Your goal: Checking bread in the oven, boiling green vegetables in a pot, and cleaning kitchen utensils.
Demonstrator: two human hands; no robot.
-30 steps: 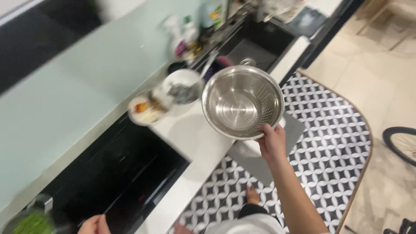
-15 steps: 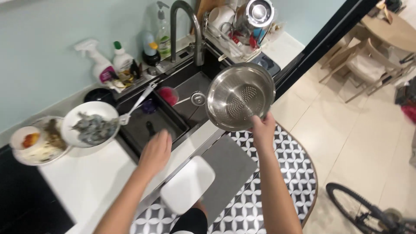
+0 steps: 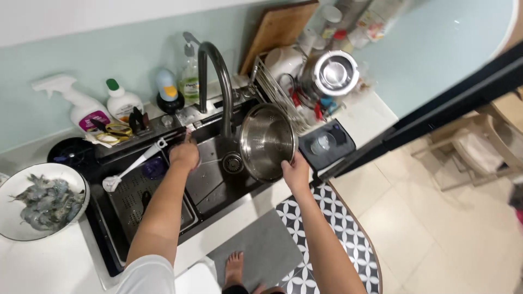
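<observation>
The right hand (image 3: 296,173) grips the rim of the steel colander (image 3: 268,141), tilted over the sink (image 3: 215,185). The left hand (image 3: 184,154), fingers curled, reaches beside the tap (image 3: 217,76); whether it grasps anything cannot be told. Step in hand: rinsing. Next needs water running.

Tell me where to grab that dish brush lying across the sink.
Grip the dish brush mid-handle, coming from above. It lies diagonally over the sink, head at lower left; the long white handle is bare, while its upper end sits near the left hand.
</observation>
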